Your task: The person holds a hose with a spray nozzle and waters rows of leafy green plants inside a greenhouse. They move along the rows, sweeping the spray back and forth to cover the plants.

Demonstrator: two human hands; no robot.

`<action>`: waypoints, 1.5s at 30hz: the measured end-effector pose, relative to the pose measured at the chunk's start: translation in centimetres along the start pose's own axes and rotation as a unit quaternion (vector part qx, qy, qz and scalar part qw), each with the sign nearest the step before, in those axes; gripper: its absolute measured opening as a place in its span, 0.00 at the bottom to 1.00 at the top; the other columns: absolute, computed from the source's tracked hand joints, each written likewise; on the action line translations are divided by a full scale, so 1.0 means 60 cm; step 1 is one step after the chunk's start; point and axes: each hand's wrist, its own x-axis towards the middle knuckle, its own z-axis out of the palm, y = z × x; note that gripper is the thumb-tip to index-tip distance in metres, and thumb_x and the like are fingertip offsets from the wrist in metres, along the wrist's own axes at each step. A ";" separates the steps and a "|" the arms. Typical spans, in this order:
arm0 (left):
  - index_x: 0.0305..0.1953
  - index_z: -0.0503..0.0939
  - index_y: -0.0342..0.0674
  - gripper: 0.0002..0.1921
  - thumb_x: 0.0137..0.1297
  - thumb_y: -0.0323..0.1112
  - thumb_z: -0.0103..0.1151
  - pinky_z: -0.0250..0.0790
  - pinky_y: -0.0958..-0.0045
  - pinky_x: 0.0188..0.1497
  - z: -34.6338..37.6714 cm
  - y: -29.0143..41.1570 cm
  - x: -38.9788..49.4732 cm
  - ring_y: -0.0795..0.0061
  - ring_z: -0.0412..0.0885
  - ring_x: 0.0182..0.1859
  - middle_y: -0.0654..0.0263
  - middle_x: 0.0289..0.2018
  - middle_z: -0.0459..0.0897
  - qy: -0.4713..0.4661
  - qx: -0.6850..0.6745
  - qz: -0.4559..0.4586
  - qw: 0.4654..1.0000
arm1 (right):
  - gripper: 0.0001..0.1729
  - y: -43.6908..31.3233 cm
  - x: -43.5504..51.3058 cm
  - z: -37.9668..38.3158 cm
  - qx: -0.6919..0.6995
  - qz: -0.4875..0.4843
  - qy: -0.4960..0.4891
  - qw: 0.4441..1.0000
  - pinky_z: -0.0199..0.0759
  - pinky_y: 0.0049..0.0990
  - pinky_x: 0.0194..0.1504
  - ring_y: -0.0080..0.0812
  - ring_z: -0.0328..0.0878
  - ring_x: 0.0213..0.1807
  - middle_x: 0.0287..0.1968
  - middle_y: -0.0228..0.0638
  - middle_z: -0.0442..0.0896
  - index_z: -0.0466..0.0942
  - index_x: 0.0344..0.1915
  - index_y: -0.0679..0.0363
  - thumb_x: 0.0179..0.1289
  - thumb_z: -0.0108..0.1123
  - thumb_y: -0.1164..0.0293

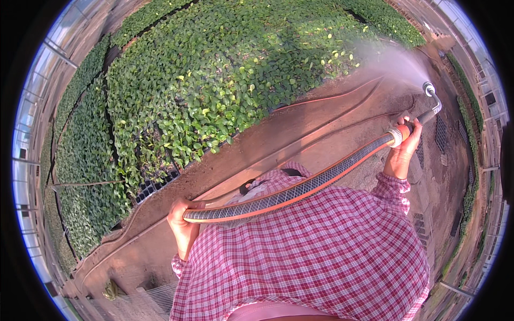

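Note:
My right hand (405,138) grips the hose's connector end and the handle of a metal spray wand. From the wand's round spray head (428,88), at the upper right, a wide mist of water (395,62) fans out to the left over the path and the edge of the plants. A thick black-and-orange garden hose (297,194) runs across in front of my checked shirt. At the lower left, my left hand (184,218) is closed around this hose. Dense green seedlings (225,88) in black cell trays (156,186) fill the bed beyond the path.
Thin hoses (321,128) lie along the brown dirt path beside the bed. Several dark trays (441,134) rest on the ground at the right. Wire mesh (148,301) is at the lower left, near a clump of dry leaves (113,289).

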 end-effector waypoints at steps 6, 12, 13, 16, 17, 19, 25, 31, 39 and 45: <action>0.21 0.72 0.37 0.07 0.46 0.25 0.62 0.59 0.77 0.27 0.018 0.006 0.028 0.78 0.68 0.24 0.69 0.17 0.70 -0.007 -0.042 0.030 0.999 | 0.14 -0.029 -0.003 0.023 -0.014 -0.116 0.018 0.993 0.67 0.26 0.19 0.35 0.72 0.24 0.26 0.36 0.72 0.58 0.40 0.51 0.58 0.52 0.68; 0.22 0.70 0.37 0.06 0.50 0.23 0.58 0.58 0.80 0.27 -0.012 -0.002 0.014 0.84 0.66 0.25 0.73 0.19 0.69 0.003 -0.039 0.014 0.999 | 0.16 0.036 0.002 0.051 0.066 0.061 0.047 0.995 0.69 0.30 0.19 0.35 0.72 0.24 0.27 0.35 0.71 0.57 0.40 0.48 0.57 0.53 0.67; 0.22 0.70 0.37 0.07 0.51 0.23 0.58 0.58 0.80 0.27 -0.020 -0.002 0.010 0.84 0.66 0.25 0.73 0.19 0.69 0.004 -0.044 0.008 0.999 | 0.16 0.054 0.003 0.058 0.062 0.107 0.081 0.989 0.69 0.31 0.19 0.34 0.72 0.24 0.26 0.35 0.71 0.57 0.40 0.48 0.56 0.54 0.66; 0.20 0.66 0.38 0.12 0.47 0.25 0.63 0.54 0.77 0.25 -0.046 0.008 -0.015 0.80 0.61 0.22 0.71 0.17 0.65 0.064 -0.044 -0.030 0.997 | 0.15 0.114 -0.035 0.094 0.078 0.188 0.027 0.979 0.70 0.31 0.20 0.33 0.71 0.23 0.25 0.35 0.71 0.58 0.37 0.50 0.54 0.55 0.65; 0.20 0.66 0.38 0.13 0.47 0.25 0.63 0.54 0.77 0.24 -0.057 0.012 -0.025 0.81 0.60 0.22 0.71 0.17 0.65 0.071 -0.065 -0.041 0.995 | 0.14 0.135 -0.048 0.110 0.102 0.220 -0.023 0.970 0.70 0.32 0.20 0.33 0.70 0.23 0.25 0.35 0.71 0.59 0.35 0.50 0.53 0.54 0.66; 0.20 0.65 0.39 0.13 0.48 0.26 0.63 0.52 0.76 0.24 -0.077 0.015 -0.050 0.81 0.57 0.22 0.72 0.17 0.63 0.090 -0.070 -0.071 0.991 | 0.12 0.177 -0.082 0.144 0.076 0.269 -0.068 0.958 0.69 0.32 0.20 0.32 0.69 0.22 0.24 0.35 0.70 0.62 0.30 0.55 0.52 0.53 0.62; 0.24 0.65 0.38 0.11 0.53 0.26 0.59 0.54 0.75 0.24 -0.131 -0.040 -0.126 0.79 0.60 0.21 0.71 0.17 0.64 0.130 -0.144 0.017 0.981 | 0.15 0.300 -0.183 0.252 0.083 0.503 -0.093 0.855 0.69 0.26 0.22 0.29 0.72 0.21 0.21 0.30 0.72 0.67 0.28 0.55 0.53 0.51 0.55; 0.27 0.64 0.37 0.08 0.55 0.24 0.54 0.58 0.71 0.28 -0.180 -0.023 -0.183 0.74 0.63 0.23 0.65 0.19 0.67 0.072 -0.111 0.082 0.988 | 0.14 0.394 -0.303 0.340 0.131 0.703 -0.181 0.676 0.72 0.24 0.23 0.27 0.72 0.20 0.20 0.30 0.72 0.68 0.28 0.59 0.53 0.54 0.59; 0.27 0.67 0.35 0.07 0.55 0.25 0.55 0.58 0.72 0.27 -0.181 0.029 -0.196 0.74 0.65 0.23 0.63 0.20 0.69 0.106 -0.059 0.037 0.992 | 0.14 0.410 -0.355 0.363 0.159 0.734 -0.255 0.609 0.71 0.19 0.25 0.25 0.71 0.22 0.22 0.31 0.72 0.68 0.27 0.61 0.54 0.56 0.61; 0.24 0.65 0.37 0.10 0.50 0.21 0.59 0.59 0.74 0.28 -0.149 -0.016 -0.169 0.75 0.64 0.22 0.65 0.19 0.68 0.133 -0.145 0.026 0.980 | 0.15 0.339 -0.237 0.298 0.127 0.561 -0.187 0.796 0.70 0.30 0.23 0.29 0.71 0.22 0.21 0.36 0.72 0.68 0.28 0.61 0.54 0.51 0.59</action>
